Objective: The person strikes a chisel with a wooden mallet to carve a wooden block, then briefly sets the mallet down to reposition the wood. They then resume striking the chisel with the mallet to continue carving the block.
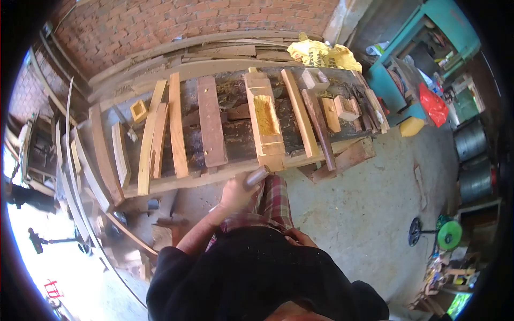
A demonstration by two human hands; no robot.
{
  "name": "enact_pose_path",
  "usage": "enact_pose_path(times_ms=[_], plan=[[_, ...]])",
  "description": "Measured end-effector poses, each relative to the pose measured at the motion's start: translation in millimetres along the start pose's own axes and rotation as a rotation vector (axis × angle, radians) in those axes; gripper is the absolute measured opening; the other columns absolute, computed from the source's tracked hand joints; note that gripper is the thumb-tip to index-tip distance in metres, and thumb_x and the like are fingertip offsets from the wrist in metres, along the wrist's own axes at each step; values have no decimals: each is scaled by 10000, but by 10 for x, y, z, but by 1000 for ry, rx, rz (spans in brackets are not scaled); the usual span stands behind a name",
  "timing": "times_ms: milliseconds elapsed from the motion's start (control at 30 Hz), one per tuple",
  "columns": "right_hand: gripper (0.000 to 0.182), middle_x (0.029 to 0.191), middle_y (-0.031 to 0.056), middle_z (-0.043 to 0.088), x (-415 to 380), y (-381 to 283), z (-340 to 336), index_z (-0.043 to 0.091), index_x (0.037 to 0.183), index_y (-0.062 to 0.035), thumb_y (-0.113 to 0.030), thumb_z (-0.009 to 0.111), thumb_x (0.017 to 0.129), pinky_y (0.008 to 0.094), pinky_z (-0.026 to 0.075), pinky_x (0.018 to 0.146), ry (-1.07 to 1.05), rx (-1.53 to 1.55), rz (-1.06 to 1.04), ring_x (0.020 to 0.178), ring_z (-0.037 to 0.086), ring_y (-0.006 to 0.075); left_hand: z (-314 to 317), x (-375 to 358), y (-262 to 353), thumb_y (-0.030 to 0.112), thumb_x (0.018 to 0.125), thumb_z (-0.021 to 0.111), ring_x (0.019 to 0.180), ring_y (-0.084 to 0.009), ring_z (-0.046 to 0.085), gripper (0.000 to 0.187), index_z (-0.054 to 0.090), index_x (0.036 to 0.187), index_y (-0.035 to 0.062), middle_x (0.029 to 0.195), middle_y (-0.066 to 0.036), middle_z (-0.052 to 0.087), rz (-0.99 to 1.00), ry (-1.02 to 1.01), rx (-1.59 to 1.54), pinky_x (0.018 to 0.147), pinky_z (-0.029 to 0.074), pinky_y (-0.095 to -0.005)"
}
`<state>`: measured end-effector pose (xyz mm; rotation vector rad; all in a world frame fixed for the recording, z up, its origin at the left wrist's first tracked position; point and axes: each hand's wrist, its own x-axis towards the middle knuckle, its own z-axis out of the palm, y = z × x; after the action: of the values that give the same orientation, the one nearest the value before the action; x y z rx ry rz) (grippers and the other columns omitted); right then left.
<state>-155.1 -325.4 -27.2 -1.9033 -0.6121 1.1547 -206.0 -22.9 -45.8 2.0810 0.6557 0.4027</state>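
My left hand (235,191) is wrapped round a dark cylindrical handle (258,176), held just off the front edge of the workbench. Straight above it on the bench lies a thick wooden block (274,147) with a long carved hollow showing yellow wood. My right hand (301,237) rests low at my waist, by the plaid cloth over my legs; its fingers are partly hidden. Left of the block lies a wide reddish-brown board (210,120). To its right are a narrow light strip (300,113) and a dark wooden rod (319,131) that overhangs the front edge.
More wooden strips (178,134) lie across the bench's left half. Small hollowed blocks (347,108) sit at its right, near a yellow sack (324,55). A teal machine (385,88) stands beyond, with a red bag (433,104). A green fan (448,235) stands at the lower right.
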Motion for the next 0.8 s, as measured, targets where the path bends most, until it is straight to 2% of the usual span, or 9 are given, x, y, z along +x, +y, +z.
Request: enact_pose_path(times_ms=[133,233,300,333,467,533,667,767,800], plan=[[296,995,92,686,-18,254,-120,598,1129,-32,-286,620,979,345,490,874,-78,73,15,992,639,165,-110,-37,6,322,772,768,915,-412,651,442,617,1098,64,954,-221,672,-49,-36,62,783,525,-477],[260,941,54,676,-161,357,-138,619,1054,-43,-273,672,945,295,501,817,-58,108,167,898,635,119,-162,-84,-24,334,783,755,940,-415,645,436,618,1106,75,994,-222,669,-98,-88,42,799,524,-482],[241,906,47,684,-203,418,-84,628,1043,-59,-229,727,904,296,503,820,22,95,18,879,642,115,-205,-75,-21,342,793,740,939,-415,646,435,620,1122,83,993,-218,672,-43,-8,42,805,526,-481],[222,877,49,691,-120,911,-20,632,1028,-70,-201,745,889,292,507,815,91,146,32,868,649,114,-235,-63,-8,346,796,731,946,-415,644,441,624,1137,88,1002,-221,673,-111,-53,41,811,527,-480],[171,865,14,678,-186,592,50,625,989,-85,-181,734,900,270,489,819,160,-61,86,870,634,92,-245,-51,-52,352,797,730,949,-411,648,451,626,1148,90,997,-223,677,-135,-68,52,815,528,-477],[184,864,-14,665,-186,681,41,636,935,-77,-226,739,899,263,489,798,91,266,109,874,625,82,-238,-56,-70,334,741,802,852,-351,655,481,622,1059,21,895,-193,659,-139,-65,32,775,522,-427],[190,861,-35,651,-275,734,-30,633,917,-77,-247,718,916,243,472,787,166,328,93,856,605,62,-213,-66,-88,330,743,801,836,-351,650,475,621,1055,20,879,-186,654,-68,5,9,767,520,-430],[171,888,-7,668,-401,1173,-237,638,943,-68,-234,681,937,253,477,812,106,456,135,872,622,87,-252,-73,-95,321,747,800,841,-352,650,468,621,1056,18,886,-187,656,-114,-27,9,772,520,-431],[166,896,6,674,-411,1144,-260,638,974,-62,-223,663,943,264,482,826,28,466,224,887,630,102,-264,-79,-92,316,750,799,847,-352,653,464,621,1056,16,891,-190,659,-119,-24,1,774,520,-432]])
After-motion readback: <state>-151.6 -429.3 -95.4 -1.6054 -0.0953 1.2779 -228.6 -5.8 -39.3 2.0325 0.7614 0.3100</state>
